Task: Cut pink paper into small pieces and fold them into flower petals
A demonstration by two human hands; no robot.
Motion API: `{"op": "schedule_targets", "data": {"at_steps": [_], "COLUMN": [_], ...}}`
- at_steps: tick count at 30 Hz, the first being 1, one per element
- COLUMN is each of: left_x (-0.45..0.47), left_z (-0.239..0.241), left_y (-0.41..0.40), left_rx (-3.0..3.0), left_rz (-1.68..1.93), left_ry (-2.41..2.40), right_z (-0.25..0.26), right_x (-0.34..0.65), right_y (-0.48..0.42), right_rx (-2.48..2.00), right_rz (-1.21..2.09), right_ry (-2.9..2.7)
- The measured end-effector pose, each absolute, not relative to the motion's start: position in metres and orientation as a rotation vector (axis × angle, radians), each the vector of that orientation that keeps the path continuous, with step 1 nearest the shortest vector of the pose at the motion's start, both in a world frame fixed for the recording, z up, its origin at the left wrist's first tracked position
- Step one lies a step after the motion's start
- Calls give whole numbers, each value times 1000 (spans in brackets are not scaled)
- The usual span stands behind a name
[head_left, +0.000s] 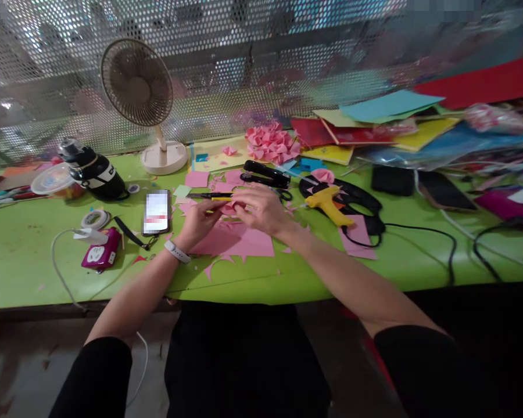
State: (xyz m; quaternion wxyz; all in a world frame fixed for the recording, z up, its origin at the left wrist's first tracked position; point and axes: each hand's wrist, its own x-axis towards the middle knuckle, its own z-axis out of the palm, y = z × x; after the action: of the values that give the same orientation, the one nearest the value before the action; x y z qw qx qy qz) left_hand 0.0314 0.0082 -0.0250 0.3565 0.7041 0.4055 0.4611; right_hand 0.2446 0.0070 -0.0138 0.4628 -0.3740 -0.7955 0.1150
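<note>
My left hand (199, 220), with a white band on the wrist, pinches a small pink paper piece (229, 208). From the other side my right hand (261, 208) closes its fingers on the same piece, whose shape is partly hidden. Below both hands lies a larger pink paper sheet (248, 241) with jagged offcuts around it. A black and yellow pen-like tool (209, 196) rests just beyond my fingers. Farther back is a black stapler (267, 173). A yellow glue gun (329, 206) lies to the right of my right hand, on a black stand.
A phone (156, 212), a tape roll (95, 219), a magenta plug block (101, 249) and a black bottle (93, 168) are at left. Behind stand a fan (163, 157) and a cluster of folded pink paper (272, 143). Coloured sheets (392, 107) pile up at right; cables cross the table.
</note>
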Motion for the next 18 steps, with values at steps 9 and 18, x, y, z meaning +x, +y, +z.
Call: {"op": "schedule_targets", "data": {"at_steps": [9,18], "left_x": [35,31], "left_z": [-12,-13], "left_y": [4,7], "left_rx": [1264,1397], "left_rz": [1215,1149], "left_ry": [874,872], "right_z": [0,0], "right_x": [253,248], "right_y": [15,10], "right_rx": [-881,-855], "right_rz": [1468,1563], "right_ry": [-1284,-1180]}}
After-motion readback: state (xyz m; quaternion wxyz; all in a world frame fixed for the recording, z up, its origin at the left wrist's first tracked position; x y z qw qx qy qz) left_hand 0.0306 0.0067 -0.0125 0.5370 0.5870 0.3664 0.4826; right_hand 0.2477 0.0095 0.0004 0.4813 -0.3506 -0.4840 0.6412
